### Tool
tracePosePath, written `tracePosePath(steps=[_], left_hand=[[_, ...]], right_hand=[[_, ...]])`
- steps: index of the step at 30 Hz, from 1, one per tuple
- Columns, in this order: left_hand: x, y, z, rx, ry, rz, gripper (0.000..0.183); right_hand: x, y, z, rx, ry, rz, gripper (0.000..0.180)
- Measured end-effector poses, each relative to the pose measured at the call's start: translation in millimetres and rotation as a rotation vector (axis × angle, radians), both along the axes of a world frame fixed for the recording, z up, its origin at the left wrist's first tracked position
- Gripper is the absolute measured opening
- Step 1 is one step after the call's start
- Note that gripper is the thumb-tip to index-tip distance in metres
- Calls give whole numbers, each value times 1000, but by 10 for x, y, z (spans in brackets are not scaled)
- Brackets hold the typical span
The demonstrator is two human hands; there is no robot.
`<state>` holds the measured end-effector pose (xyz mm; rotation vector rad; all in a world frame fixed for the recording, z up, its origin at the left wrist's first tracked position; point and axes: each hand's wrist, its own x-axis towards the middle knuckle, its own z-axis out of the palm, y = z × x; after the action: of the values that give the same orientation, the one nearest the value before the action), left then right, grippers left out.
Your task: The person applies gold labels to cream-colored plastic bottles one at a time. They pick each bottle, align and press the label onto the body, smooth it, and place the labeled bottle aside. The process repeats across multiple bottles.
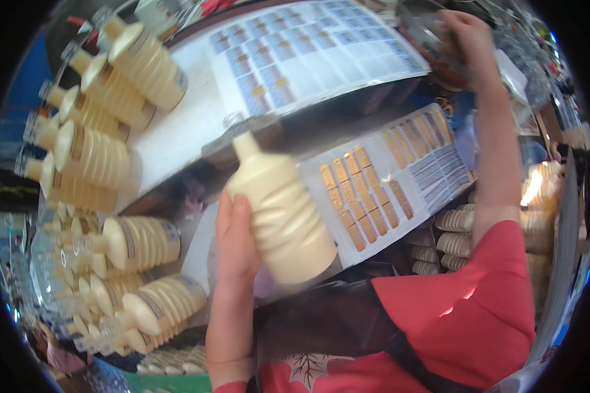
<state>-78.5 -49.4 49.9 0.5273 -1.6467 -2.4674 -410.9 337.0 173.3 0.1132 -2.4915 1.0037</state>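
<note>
My left hand (236,240) grips a cream ribbed plastic bottle (290,216) by its side, tilted, with a clear cap at its neck. No label shows on the face towards me. My right hand (464,32) is raised at the upper right, over a clear container (430,44); its fingers are blurred, and whether they hold anything cannot be told. Right of the bottle lies a sheet of gold and blue stickers (373,196). Farther back, a sheet of blue labels (319,54) with bare gaps rests on a white surface.
Several cream bottles with clear caps lie on the white surface (162,152) at the left, and more (147,243) are stacked below them. Uncapped-looking ribbed bottles (455,240) are packed at the right. Another person (64,351) is at the lower left edge.
</note>
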Motion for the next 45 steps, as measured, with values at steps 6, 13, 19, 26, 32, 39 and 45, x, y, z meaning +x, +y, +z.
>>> tracePosePath(steps=[6, 13, 19, 26, 32, 39, 45], left_hand=[[-22, -35, -55, 129, -42, 62, 41], [-29, 8, -14, 168, 3, 9, 46], [-27, -2, -31, 245, 27, 41, 47], [8, 3, -17, 302, 70, 60, 48], [49, 0, -71, 454, 144, 187, 57], [-107, 8, -100, 134, 116, 169, 32], [-86, 28, -112, 198, 121, 213, 30]], right_hand=[[-1138, 1486, -217, 490, -406, -87, 30], [-1072, 1176, -38, 852, -367, -8, 28], [341, -213, 440, 575, -18, 101, 36], [2003, -1951, -131, -355, -380, 772, 21], [2413, -2446, -562, -625, -715, 520, 20], [2486, -2299, -793, -693, -570, 570, 17], [2462, -2337, -914, -693, -605, 527, 11]])
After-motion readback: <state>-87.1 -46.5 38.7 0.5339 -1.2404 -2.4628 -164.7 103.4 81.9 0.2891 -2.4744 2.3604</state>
